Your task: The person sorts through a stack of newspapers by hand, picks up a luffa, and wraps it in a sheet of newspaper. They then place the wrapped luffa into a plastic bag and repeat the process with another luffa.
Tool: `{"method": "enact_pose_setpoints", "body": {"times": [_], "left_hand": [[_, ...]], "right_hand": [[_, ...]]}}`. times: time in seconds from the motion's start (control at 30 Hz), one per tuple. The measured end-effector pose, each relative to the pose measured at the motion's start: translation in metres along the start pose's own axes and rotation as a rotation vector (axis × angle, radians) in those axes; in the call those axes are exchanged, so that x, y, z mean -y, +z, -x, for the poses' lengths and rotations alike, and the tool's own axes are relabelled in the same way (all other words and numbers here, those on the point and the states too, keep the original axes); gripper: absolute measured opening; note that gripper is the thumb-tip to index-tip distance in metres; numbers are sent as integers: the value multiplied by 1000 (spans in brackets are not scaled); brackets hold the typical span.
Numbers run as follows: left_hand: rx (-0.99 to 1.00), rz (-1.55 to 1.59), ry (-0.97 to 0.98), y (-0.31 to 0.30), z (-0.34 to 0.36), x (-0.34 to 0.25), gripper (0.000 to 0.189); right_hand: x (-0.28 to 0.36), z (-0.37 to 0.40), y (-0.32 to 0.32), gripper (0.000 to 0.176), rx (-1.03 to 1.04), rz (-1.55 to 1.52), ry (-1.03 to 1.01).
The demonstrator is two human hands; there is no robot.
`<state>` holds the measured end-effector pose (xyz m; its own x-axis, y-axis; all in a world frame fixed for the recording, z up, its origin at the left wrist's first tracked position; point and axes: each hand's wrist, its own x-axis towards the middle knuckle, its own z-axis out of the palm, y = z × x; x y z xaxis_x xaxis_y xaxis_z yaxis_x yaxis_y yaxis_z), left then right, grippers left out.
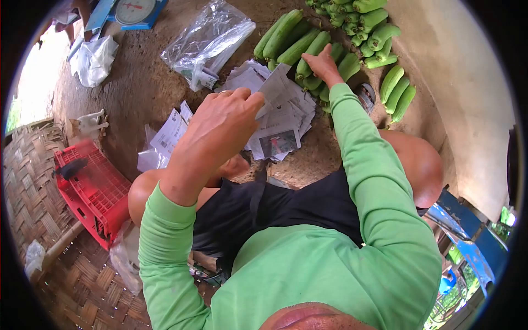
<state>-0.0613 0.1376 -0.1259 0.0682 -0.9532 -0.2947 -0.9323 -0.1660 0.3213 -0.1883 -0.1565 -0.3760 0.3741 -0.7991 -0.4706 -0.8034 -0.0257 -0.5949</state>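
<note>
My left hand (228, 118) is raised over the pile of cut newspaper (294, 113), fingers curled closed. A loose paper sheet (273, 88) extends from its fingertips. Farther out, my right hand (323, 65) reaches down onto a row of long green gourds, its fingers around one gourd (312, 48) that still lies among the others. More gourds (280, 33) lie to the left of that hand. A clear plastic bag (212, 38) rests beyond the newspaper.
A bigger heap of gourds (368, 22) is at the back right, with several more gourds (397, 93) near the wall. A dial scale (135, 11) stands at the back left. At left are a white bag (96, 60), a cat (89, 124) and a red crate (99, 187).
</note>
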Motion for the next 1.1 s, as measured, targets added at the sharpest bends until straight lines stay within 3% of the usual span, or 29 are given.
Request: {"method": "enact_pose_setpoints", "body": {"times": [0.03,0.07,0.17,0.27,0.37,0.43,0.47,0.57,0.6,0.73,0.8,0.83,0.97,1.07,1.1], "left_hand": [[16,8,-18,-1,1,0,39],[32,15,-33,-4,1,-1,40],[-12,31,-66,-4,-1,0,45],[-141,96,-88,-4,-5,5,49],[-279,205,-120,6,-24,22,63],[-404,298,-137,19,-40,34,73],[-340,525,-196,16,-45,33,84],[-269,1183,-287,39,-59,40,79],[-124,1431,-190,40,-59,44,73],[-99,1570,-239,49,-47,33,63],[-149,1527,-392,64,-48,38,59],[-173,1504,-468,75,-48,42,57],[-228,1410,-540,105,-48,62,56],[-262,1378,-602,119,-45,70,56],[-250,1332,-608,122,-45,72,57]], "right_hand": [[0,3,-5,123,12,-96,26],[-10,-7,7,116,-162,-157,-78],[-2,20,-6,86,-74,-618,94],[4,46,-12,46,170,-1004,37],[21,81,-10,26,379,-1155,-89],[42,103,-12,25,511,-1172,-179],[53,114,-12,24,578,-1178,-224],[85,142,-13,31,651,-1096,-375],[90,149,-16,35,718,-1055,-374],[80,138,-14,34,714,-999,-287],[47,106,13,31,504,-660,-165],[9,73,40,27,538,-494,-205],[-31,93,92,55,272,-201,-24],[-34,101,103,68,218,-80,40],[-44,92,111,68,134,37,-77]]}}
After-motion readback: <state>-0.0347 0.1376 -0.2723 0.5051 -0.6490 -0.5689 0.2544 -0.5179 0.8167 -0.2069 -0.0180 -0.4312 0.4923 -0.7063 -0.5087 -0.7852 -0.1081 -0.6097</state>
